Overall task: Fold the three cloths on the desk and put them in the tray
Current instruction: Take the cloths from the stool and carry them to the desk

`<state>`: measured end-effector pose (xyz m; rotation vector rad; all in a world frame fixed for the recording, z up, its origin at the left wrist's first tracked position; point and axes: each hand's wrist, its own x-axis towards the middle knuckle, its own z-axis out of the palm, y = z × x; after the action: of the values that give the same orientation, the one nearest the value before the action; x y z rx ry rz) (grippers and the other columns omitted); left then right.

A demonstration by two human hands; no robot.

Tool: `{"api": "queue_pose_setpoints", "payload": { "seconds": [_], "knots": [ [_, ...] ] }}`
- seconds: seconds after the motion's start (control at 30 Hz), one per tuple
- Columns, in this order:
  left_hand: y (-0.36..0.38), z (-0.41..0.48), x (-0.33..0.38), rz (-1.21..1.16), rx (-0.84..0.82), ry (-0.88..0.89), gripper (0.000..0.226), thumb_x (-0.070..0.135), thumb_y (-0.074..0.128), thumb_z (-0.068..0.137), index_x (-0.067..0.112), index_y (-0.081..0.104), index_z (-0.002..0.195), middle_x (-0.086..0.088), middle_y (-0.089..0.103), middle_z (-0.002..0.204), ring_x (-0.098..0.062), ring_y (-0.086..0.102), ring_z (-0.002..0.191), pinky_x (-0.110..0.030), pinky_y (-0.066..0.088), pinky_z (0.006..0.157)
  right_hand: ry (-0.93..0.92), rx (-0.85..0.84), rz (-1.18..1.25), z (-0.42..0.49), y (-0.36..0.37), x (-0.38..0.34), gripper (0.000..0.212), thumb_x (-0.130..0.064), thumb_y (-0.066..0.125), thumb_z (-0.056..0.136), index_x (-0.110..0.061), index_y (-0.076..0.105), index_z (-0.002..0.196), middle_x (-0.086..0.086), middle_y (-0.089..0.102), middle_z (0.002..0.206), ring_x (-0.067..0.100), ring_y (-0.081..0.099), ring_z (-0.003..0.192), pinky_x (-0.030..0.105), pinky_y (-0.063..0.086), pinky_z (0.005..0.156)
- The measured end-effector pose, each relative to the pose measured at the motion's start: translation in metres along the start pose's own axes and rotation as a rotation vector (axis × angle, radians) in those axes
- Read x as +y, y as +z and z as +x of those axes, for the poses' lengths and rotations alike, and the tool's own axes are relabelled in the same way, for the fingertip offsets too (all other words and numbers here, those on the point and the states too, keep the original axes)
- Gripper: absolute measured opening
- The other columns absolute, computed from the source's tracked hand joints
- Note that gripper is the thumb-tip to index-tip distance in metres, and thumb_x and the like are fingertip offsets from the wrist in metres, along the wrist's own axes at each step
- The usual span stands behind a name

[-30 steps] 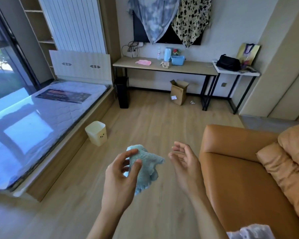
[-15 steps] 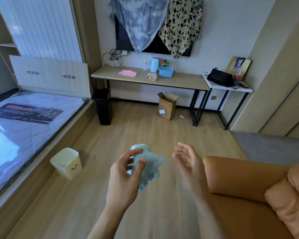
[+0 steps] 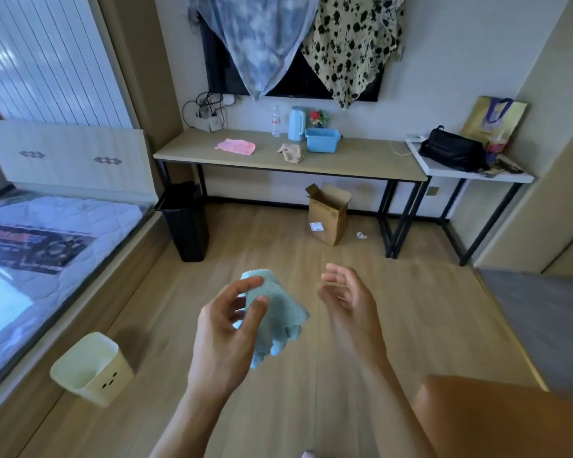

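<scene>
Now desk (image 3: 344, 166) nearer, L hand (image 3: 225, 328) still pinching blue cloth (image 3: 278, 312).

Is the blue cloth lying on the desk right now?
No, the blue cloth is held up in the left hand over the floor, far from the desk.

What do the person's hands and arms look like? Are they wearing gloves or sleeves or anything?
No gloves. Both the left hand and the right hand are bare, and both forearms are bare too, as far down as the picture shows. No sleeve reaches into view, and no ring, watch or bracelet shows on either wrist or on the fingers. The fingernails look short and plain.
</scene>
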<state>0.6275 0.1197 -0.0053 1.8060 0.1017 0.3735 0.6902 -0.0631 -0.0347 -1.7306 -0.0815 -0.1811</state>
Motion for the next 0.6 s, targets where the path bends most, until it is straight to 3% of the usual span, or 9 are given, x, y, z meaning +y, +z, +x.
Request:
{"api": "queue_pose_setpoints", "payload": {
  "seconds": [0.13, 0.43, 0.6],
  "knots": [
    [0.04, 0.093, 0.003, -0.031, 0.07, -0.012, 0.026, 0.042, 0.062, 0.085, 0.036, 0.073, 0.108, 0.007, 0.076, 0.095, -0.008, 0.072, 0.09, -0.014, 0.052, 0.07, -0.031, -0.049, -0.019, 0.113, -0.004, 0.008, 0.028, -0.028, 0.069, 0.093, -0.034, 0.062, 0.119, -0.02, 0.068, 0.108, 0.0, 0.066, 0.101, 0.012, 0.049, 0.083],
    [0.107, 0.289, -0.022, -0.051, 0.071, -0.033, 0.025, 0.042, 0.061, 0.086, 0.039, 0.071, 0.108, 0.014, 0.074, 0.094, -0.004, 0.071, 0.088, -0.013, 0.051, 0.068, 0.052, -0.037, 0.007, 0.296, 0.01, 0.057, 0.032, -0.015, 0.07, 0.091, -0.039, 0.064, 0.111, -0.023, 0.069, 0.108, 0.001, 0.068, 0.099, 0.027, 0.051, 0.093],
    [0.137, 0.42, -0.057, -0.115, 0.016, -0.038, 0.026, 0.039, 0.06, 0.086, 0.034, 0.072, 0.109, 0.015, 0.073, 0.091, -0.005, 0.071, 0.085, -0.013, 0.051, 0.067, 0.03, 0.005, -0.073, 0.42, 0.034, 0.079, 0.032, -0.018, 0.068, 0.091, -0.043, 0.063, 0.109, -0.028, 0.068, 0.107, -0.002, 0.066, 0.1, 0.024, 0.05, 0.089]
  ]
}}
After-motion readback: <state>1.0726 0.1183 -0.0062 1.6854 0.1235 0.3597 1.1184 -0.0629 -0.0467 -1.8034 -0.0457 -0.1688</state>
